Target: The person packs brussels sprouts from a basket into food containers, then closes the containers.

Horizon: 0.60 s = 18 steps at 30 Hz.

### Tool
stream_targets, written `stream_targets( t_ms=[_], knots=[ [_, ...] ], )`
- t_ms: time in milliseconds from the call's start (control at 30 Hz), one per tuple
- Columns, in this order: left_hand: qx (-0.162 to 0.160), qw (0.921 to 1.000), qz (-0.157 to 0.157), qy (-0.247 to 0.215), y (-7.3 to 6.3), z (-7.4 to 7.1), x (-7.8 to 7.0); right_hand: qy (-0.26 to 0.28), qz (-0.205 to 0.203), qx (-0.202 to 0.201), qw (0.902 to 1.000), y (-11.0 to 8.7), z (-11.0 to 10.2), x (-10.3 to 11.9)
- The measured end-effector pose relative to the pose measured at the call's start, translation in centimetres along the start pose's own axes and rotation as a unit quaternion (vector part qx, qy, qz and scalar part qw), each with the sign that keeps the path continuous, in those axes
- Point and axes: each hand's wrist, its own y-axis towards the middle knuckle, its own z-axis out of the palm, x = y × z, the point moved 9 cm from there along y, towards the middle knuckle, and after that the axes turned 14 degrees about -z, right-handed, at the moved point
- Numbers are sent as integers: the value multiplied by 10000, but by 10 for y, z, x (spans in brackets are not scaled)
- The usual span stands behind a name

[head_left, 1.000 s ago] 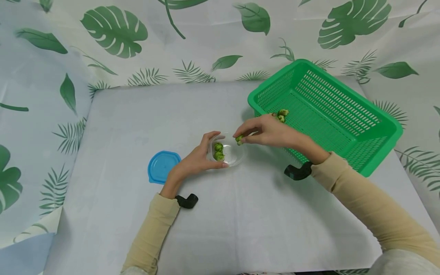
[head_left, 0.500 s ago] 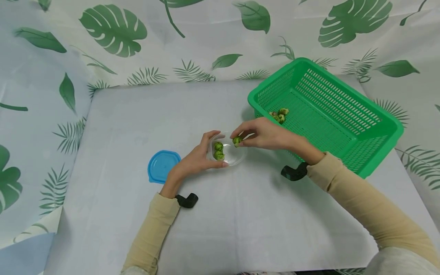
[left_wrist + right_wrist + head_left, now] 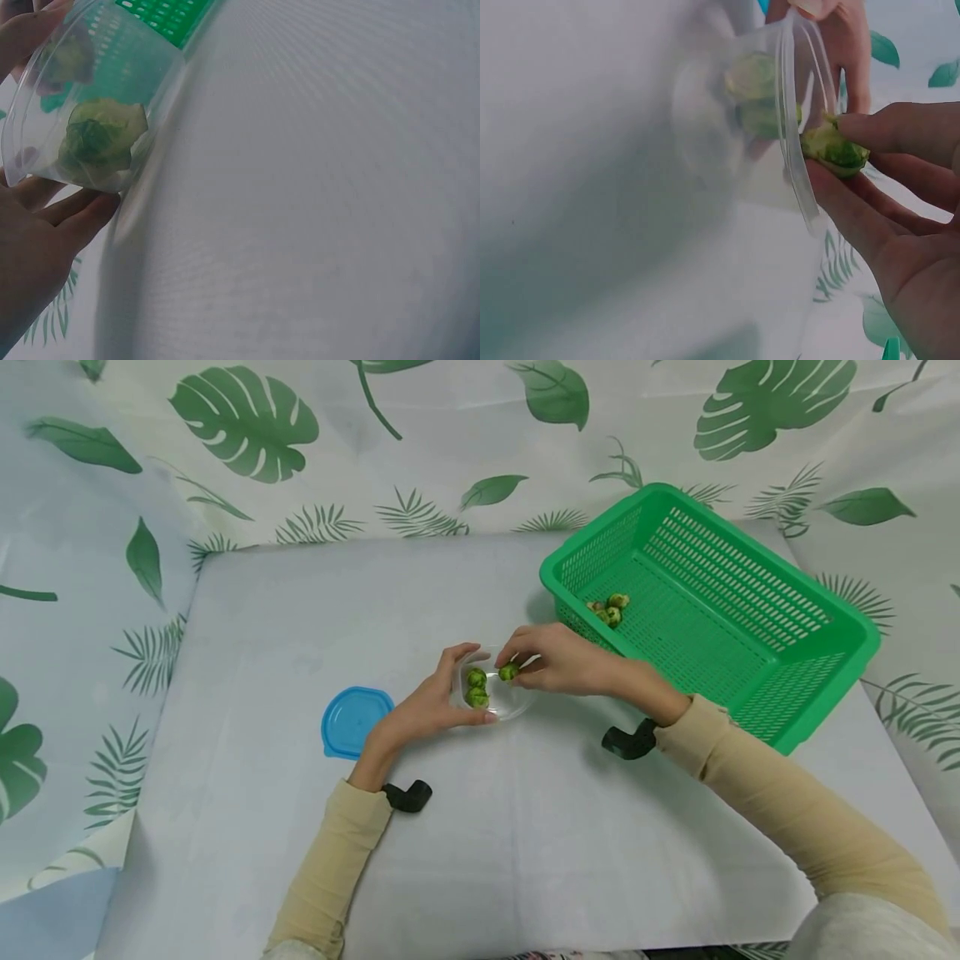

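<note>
My left hand (image 3: 429,703) grips a clear plastic container (image 3: 516,703) by its left side, thumb and fingers spread around the wall. Inside it lie two Brussels sprouts (image 3: 477,697), side by side against the left wall. Another Brussels sprout (image 3: 835,148) is pinched between the thumb and fingers of my right hand (image 3: 566,662), at the container's rim in the right wrist view. From the left wrist side, a sprout (image 3: 101,139) shows through the clear wall, and the left fingers (image 3: 84,217) touch the container.
A large green basket (image 3: 750,581) stands at the right, with several Brussels sprouts (image 3: 611,610) in its near left corner. A blue lid (image 3: 356,720) lies flat on the white-covered table (image 3: 300,610), left of the left hand. Leaf-printed cloth (image 3: 420,435) hangs behind.
My right hand has moved left and slightly down, bringing its sprout from the container's right side to over its opening. The left hand and container have hardly moved.
</note>
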Motion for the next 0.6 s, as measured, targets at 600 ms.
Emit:
stream_targets(
  t_ms=[600],
  knots=[
    [-3,9998,-195,2,0,-1,2,-430,-250,269,9984,12,15,5]
  ],
)
